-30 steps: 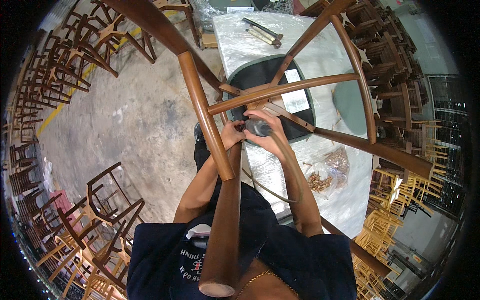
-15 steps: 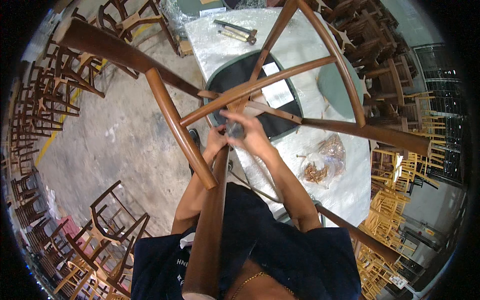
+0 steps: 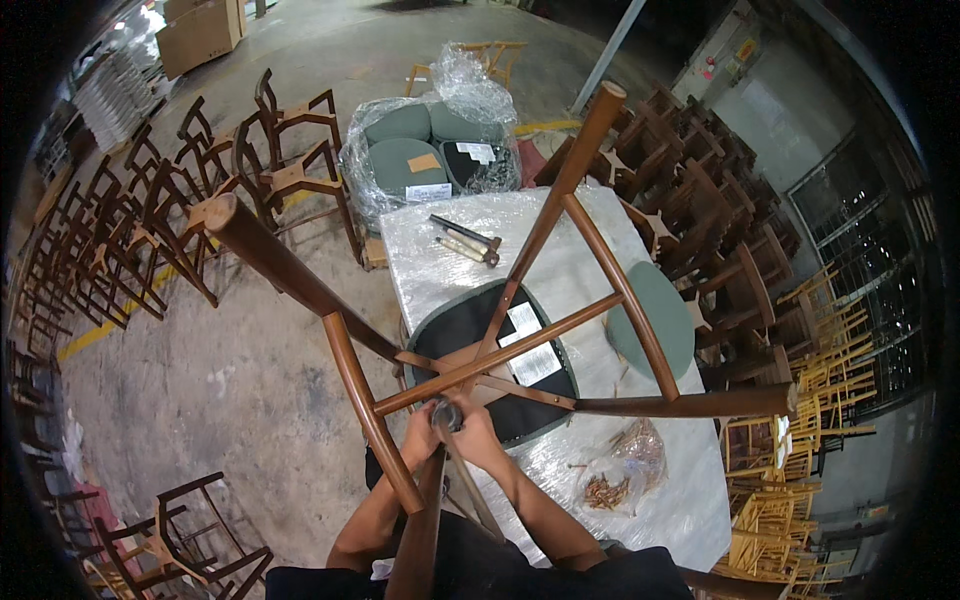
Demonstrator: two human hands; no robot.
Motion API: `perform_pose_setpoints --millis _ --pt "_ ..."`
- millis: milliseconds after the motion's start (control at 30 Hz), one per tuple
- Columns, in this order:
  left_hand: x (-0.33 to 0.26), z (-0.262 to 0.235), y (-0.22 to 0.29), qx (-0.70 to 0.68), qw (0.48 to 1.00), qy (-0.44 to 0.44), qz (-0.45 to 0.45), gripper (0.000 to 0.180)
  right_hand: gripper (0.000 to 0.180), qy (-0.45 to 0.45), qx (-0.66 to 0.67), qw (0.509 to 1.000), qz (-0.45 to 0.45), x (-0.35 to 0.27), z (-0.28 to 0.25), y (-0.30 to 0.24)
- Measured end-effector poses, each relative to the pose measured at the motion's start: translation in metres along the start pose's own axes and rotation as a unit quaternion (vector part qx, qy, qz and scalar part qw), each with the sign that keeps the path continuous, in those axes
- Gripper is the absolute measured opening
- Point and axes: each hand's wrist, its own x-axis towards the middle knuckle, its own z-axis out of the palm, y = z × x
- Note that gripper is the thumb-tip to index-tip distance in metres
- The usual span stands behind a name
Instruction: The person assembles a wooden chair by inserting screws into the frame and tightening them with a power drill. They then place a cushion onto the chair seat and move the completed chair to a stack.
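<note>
An upside-down wooden chair frame point(image 3: 289, 277) stands with its legs upward over a seat pad point(image 3: 450, 330) with a black underside and green edge. Close to the crossed rails at its middle, my left hand point(image 3: 419, 441) and my right hand point(image 3: 474, 440) are closed together round an air screwdriver point(image 3: 446, 412). Only its round, dark end shows between my hands, and a hose point(image 3: 475, 492) trails from it toward my body. The tool's tip is hidden, as are most of my fingertips. White labels point(image 3: 535, 363) lie on the pad's underside.
The table point(image 3: 420, 250) is covered in clear wrap. On it are hand tools point(image 3: 468, 243), a loose green seat pad point(image 3: 652, 322) and a bag of screws point(image 3: 612, 488). Wrapped seat pads point(image 3: 405, 165) stand beyond it. Chair frames point(image 3: 160, 225) crowd both sides; one leg points toward me.
My view has tilted up, showing more of the floor and the wrapped pads. My right hand, blurred and spread over the tool before, has closed in beside my left.
</note>
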Motion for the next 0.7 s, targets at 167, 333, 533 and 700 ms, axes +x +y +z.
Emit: perform_pose_setpoints --millis 167,333,533,700 --pt "-0.004 -0.006 0.005 0.008 0.999 -0.018 0.042 0.037 0.063 -0.174 0.028 0.983 -0.053 0.018 -0.025 -0.011" --pt "0.004 -0.003 0.018 0.166 0.985 0.002 0.051 0.025 0.056 0.010 0.060 0.998 -0.002 0.010 -0.010 0.001" --pt "0.000 0.007 0.022 -0.030 0.999 -0.029 0.027 0.044 0.052 -0.100 0.033 0.992 -0.075 0.001 -0.033 0.007" --pt "0.007 0.008 0.029 0.037 0.996 -0.078 -0.012 0.069 0.044 -0.053 0.055 0.997 -0.023 0.001 -0.024 0.015"
